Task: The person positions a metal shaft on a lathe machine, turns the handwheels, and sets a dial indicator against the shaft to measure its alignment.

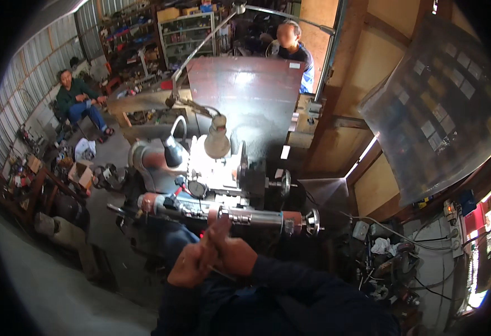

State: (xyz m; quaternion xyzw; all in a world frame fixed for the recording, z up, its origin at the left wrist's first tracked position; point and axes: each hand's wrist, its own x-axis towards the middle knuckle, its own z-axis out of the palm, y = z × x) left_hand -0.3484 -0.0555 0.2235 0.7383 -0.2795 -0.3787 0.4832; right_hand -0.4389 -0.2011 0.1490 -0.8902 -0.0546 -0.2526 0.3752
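Note:
My left hand (188, 265) and my right hand (236, 255) meet in front of the machine, their fingers closed and pressed together. A thin, light sliver (223, 274) shows below them; I cannot make out what it is or which hand has it. Just beyond my fingers lies a bright metal cylinder (251, 217) on the machine, with a handwheel (312, 222) at its right end. Farther in, a round dial gauge (198, 190) stands near the brightly lit middle. A work lamp (217, 140) hangs over that part, where glare hides detail.
A second handwheel (286, 182) juts out on the right. Behind the machine rises a large metal sheet (245, 84), with a person (298, 53) standing beyond it. Another person (80, 101) sits at far left. Cables and tools clutter the right bench (433, 280).

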